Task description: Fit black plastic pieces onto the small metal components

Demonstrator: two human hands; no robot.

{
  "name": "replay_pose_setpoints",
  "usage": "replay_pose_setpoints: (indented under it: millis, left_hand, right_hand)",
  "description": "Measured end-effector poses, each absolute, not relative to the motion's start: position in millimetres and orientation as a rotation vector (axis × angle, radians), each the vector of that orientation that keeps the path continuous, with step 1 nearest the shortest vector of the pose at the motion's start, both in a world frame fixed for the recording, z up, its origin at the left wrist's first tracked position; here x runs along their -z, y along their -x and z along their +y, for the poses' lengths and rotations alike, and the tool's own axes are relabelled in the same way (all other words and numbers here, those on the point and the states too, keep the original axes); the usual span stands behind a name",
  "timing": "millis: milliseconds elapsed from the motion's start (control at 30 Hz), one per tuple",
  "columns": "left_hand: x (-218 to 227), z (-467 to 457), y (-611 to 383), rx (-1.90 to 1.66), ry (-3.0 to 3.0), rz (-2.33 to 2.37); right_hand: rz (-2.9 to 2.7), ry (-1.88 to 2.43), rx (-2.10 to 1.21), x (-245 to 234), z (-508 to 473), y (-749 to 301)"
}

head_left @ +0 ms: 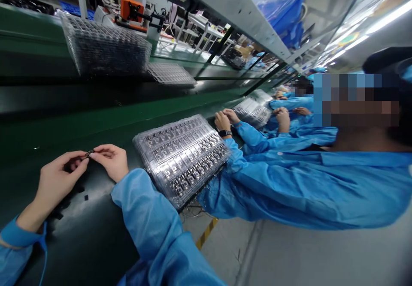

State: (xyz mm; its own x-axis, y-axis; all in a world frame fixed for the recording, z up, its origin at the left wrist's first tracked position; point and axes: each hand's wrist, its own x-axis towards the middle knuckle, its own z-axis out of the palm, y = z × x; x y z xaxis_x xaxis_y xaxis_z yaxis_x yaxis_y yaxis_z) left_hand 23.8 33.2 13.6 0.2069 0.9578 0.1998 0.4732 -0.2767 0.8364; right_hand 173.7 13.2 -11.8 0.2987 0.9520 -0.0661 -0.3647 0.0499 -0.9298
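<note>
Between the fingertips of both my hands is a small dark electronic part, too small to make out in detail. My left hand, with a blue strap at its wrist, pinches the part from the left. From the other side, the fingers of my right hand are closed on it too. Beneath them on the dark bench lie several small black pieces, partly hidden by my left hand. A clear plastic tray with rows of small circuit parts lies to the right of my right hand.
A tall stack of clear trays stands on the raised shelf ahead, beside a lower stack. At the right sits a co-worker in a blue smock, hands close to the tray's far end. More trays lie beyond.
</note>
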Motion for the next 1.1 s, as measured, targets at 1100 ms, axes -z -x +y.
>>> replay_pose_setpoints:
  millis: [1100]
  left_hand:
    - [-7,43,-30,-1.189,-1.773,1.086]
  right_hand:
    - [-0.89,1.051,-0.99,19,15,-179]
